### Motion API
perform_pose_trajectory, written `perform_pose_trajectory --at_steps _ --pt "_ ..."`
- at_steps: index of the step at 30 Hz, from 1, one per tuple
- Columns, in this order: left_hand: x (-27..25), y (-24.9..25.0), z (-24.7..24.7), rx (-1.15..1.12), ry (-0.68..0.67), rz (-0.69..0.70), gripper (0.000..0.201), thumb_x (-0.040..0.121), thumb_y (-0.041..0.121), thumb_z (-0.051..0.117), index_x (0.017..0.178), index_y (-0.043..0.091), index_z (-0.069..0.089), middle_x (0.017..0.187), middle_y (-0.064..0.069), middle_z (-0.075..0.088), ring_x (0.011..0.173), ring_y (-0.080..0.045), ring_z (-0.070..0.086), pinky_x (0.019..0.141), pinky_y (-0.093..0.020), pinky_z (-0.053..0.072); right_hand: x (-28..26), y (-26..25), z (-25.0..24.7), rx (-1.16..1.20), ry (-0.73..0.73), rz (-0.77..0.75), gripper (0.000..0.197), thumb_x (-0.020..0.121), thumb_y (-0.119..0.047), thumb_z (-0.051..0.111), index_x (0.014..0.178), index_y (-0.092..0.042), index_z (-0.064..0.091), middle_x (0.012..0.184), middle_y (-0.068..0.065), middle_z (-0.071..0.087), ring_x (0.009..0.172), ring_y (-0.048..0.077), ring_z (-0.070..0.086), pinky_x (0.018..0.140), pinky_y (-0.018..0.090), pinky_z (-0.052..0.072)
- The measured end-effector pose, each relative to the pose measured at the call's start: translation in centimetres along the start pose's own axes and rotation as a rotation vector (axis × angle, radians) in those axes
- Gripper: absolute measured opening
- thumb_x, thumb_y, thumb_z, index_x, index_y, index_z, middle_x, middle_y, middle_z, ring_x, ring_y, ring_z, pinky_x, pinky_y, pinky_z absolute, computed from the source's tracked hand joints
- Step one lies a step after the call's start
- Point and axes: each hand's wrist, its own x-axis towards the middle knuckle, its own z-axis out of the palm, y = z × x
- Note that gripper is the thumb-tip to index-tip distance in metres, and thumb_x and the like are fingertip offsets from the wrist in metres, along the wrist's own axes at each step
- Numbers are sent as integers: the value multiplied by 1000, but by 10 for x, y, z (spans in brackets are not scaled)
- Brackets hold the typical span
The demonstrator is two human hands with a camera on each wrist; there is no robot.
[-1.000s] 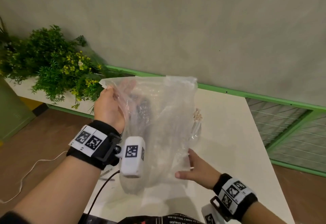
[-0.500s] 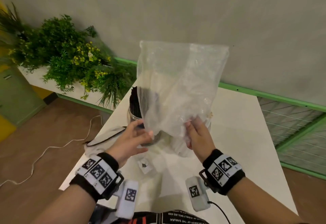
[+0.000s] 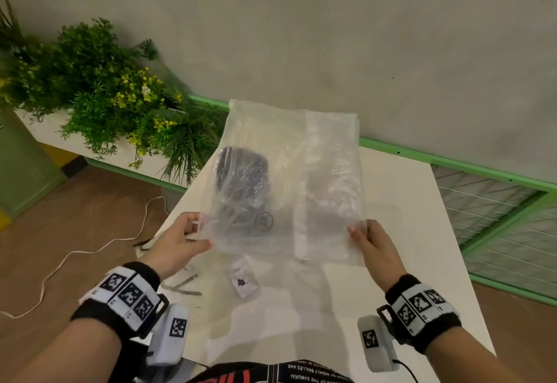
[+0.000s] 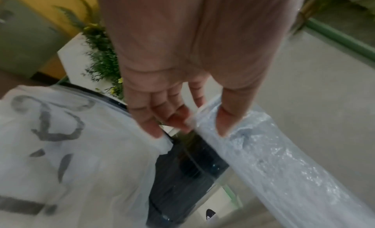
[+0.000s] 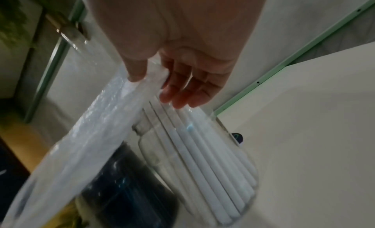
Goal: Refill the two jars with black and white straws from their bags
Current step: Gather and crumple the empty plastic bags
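I see a clear, crinkly plastic bag (image 3: 289, 183) with a milky sheen, and through it the dark blue-black of the black straws in a clear glass jar (image 3: 241, 183). My right wrist view shows plain white straws (image 5: 213, 159) in a second clear glass jar (image 5: 243, 175). The surface (image 3: 391, 232) is plain off-white. Both wrists carry black bands (image 3: 123, 295) with white patches printed in black square codes. On the far left is a bushy green plant with small yellow flowers (image 3: 114, 102). The wall behind is dull grey-beige, edged by a bright green rail (image 3: 452, 162). The floor (image 3: 75, 217) is reddish brown, crossed by a white cable (image 3: 90, 251).
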Motion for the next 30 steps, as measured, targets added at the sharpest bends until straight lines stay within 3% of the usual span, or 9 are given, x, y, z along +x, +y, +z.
perform_pose_trajectory --at_steps 3,6,10,15,18,21,24,26,30 --pt "7 19 6 16 1 -9 57 87 40 64 134 27 36 123 4 46 113 -20 49 92 -37 40 15 -19 -8 191 138 36 32 92 -45 56 105 -17 49 102 7 61 90 22 60 75 35 50" --pt "26 39 9 -121 123 22 56 87 55 56 131 23 40 125 1 55 110 -20 57 99 -42 43 34 -42 -15 282 178 15 28 97 -28 54 119 -18 39 100 8 62 81 19 61 75 36 52" --pt "47 50 7 -205 221 52 35 90 25 61 122 27 45 117 -13 60 102 -33 62 98 -54 46 56 -59 -26 113 48 -33 43 92 -13 60 129 -24 41 92 4 59 72 16 57 69 30 50" --pt "38 58 10 -212 87 103 53 88 -2 58 129 28 42 101 -12 57 87 -27 56 76 -40 49 54 -63 -36 -100 -230 -179 36 93 -5 55 118 -30 59 96 -1 56 73 10 53 72 10 45" --pt "37 56 11 -285 57 -1 45 89 9 61 127 24 42 101 -8 57 85 -23 55 70 -34 45 47 -63 -35 -138 -168 -214 18 91 -9 61 100 -24 67 103 -1 65 93 12 59 80 6 43" --pt "31 62 17 -238 4 -45 17 91 21 61 108 21 57 91 -3 58 78 -17 52 68 -29 41 43 -62 -31 -127 -171 -213 19 87 -6 66 87 -25 67 95 2 67 87 19 61 79 20 48" --pt "27 63 17 -195 -18 27 11 89 17 63 100 17 61 103 -5 65 98 -23 60 87 -37 46 35 -60 -30 -238 -218 -241 37 85 1 63 101 -33 64 89 -6 53 64 -2 49 69 9 40" --pt "26 60 17 -198 -7 77 9 89 13 62 96 16 57 101 -5 61 103 -26 57 100 -46 42 30 -57 -30 -262 -223 -235 49 85 4 61 117 -33 57 93 -11 50 60 -3 49 67 6 39" --pt "20 58 16 -326 24 151 16 92 0 55 99 12 49 89 -5 53 87 -20 54 89 -38 44 22 -51 -29 -204 -89 -271 57 83 6 65 128 -27 55 109 -10 59 65 5 56 71 6 44"
